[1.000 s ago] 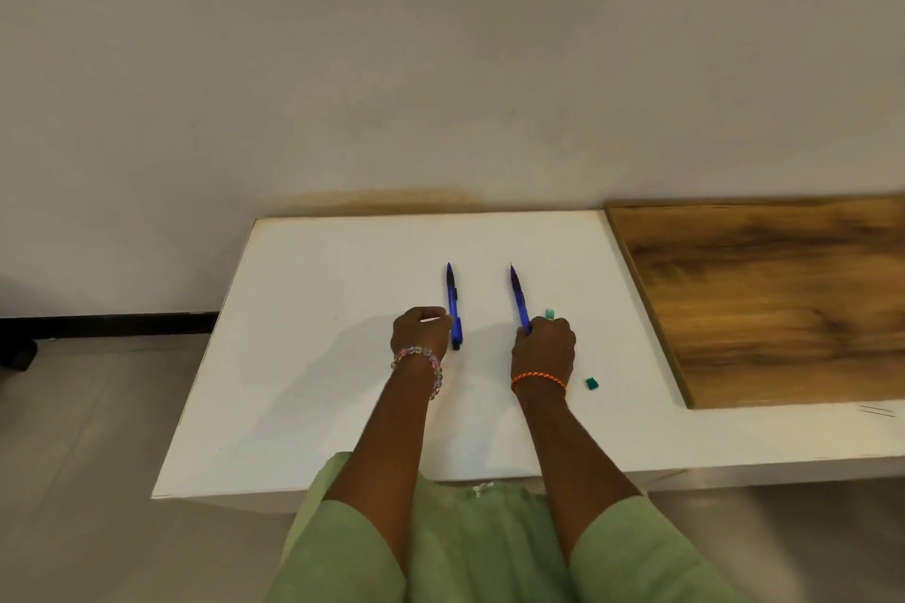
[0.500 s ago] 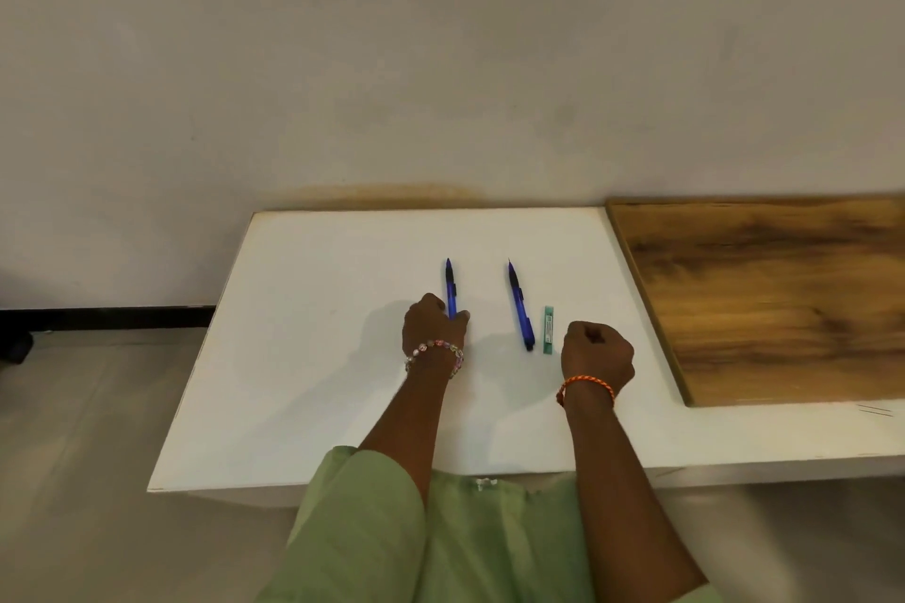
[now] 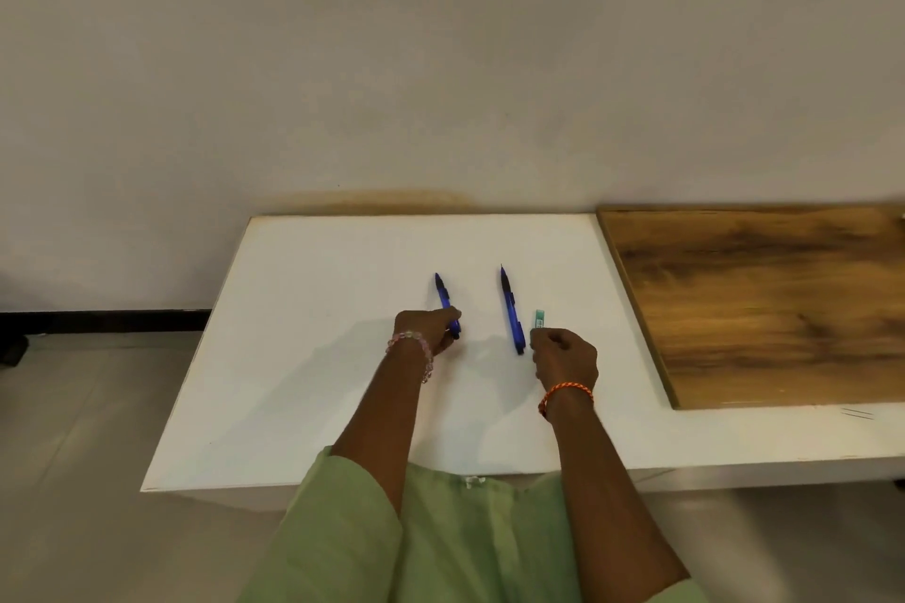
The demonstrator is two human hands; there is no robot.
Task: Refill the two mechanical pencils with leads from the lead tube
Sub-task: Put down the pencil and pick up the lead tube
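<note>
We worked at the white table [image 3: 303, 357]. Our left hand [image 3: 425, 328] had its fingers curled round the near end of the left pencil [image 3: 444, 299], whose tip pointed toward 12 o'clock. At 3 o'clock from it, apart, the right pencil [image 3: 512, 311] lay alone on the table, touched by no hand. Just beside that one, again at 3 o'clock, lay the green lead tube [image 3: 539, 317]. Our right hand [image 3: 563, 355] was curled at the tube's near end; we could not tell whether it pinched the tube. The wooden board [image 3: 764, 304] lay far at 3 o'clock.
</note>
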